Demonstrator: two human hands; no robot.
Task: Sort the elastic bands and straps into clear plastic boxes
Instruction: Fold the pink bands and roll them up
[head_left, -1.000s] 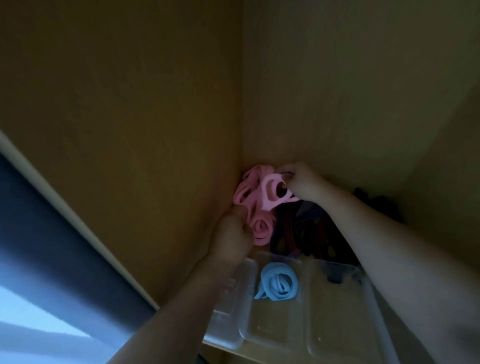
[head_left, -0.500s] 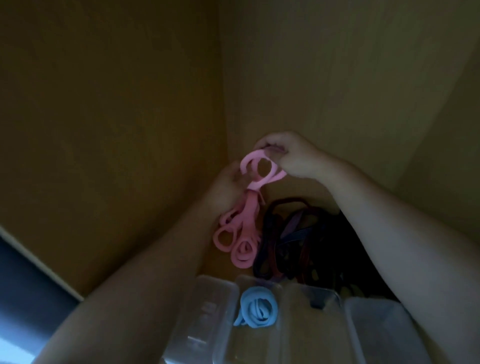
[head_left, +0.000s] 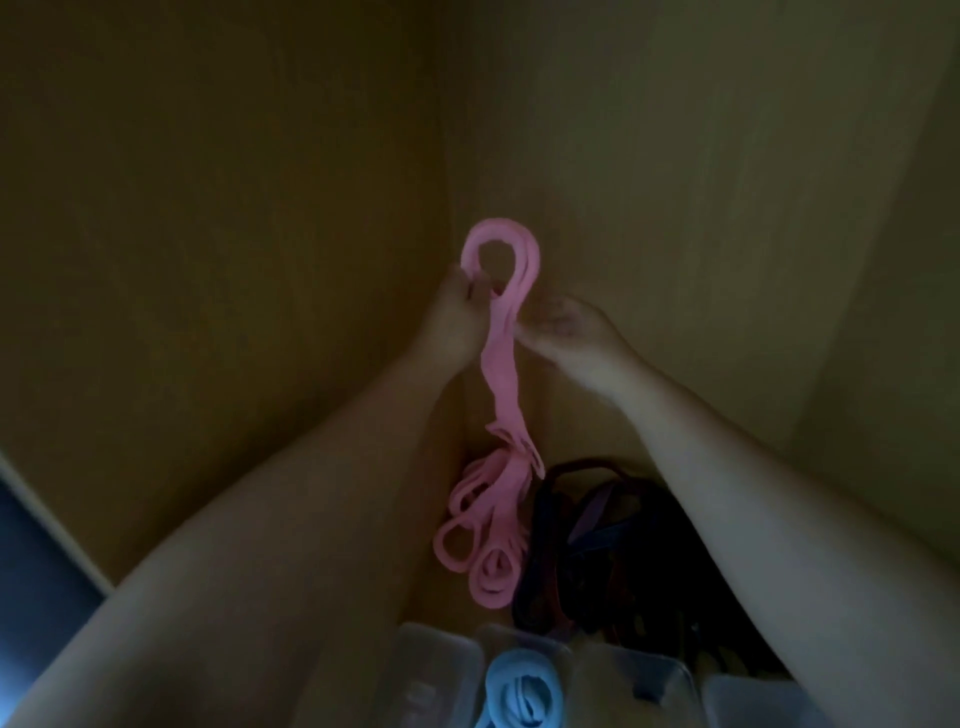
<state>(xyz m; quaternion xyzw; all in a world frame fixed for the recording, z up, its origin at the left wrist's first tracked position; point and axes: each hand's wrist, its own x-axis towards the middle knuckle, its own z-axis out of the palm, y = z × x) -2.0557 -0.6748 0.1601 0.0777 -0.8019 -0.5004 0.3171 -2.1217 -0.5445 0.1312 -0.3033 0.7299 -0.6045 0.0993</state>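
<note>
Light dim, detail soft. Left wooden panel (head_left: 208, 208), dark tan, meets paler back panel (head_left: 649, 156) at a vertical corner seam (head_left: 451, 156). A lighter side panel (head_left: 893, 260) stands at far right. Lower left: pale strip (head_left: 52, 522) runs diagonally, with a dark blue-grey area (head_left: 36, 613) just below it.

The light is dim, with a brownish-yellow cast over everything. A tan left wall (head_left: 208, 234) and a tan back wall (head_left: 649, 182) meet in a vertical corner (head_left: 451, 156) at the upper centre of the frame. At the right edge a paler side panel (head_left: 909, 312) angles in. In the lower left a pale strip (head_left: 52, 522) borders a dark blue-grey area (head_left: 36, 597).
</note>
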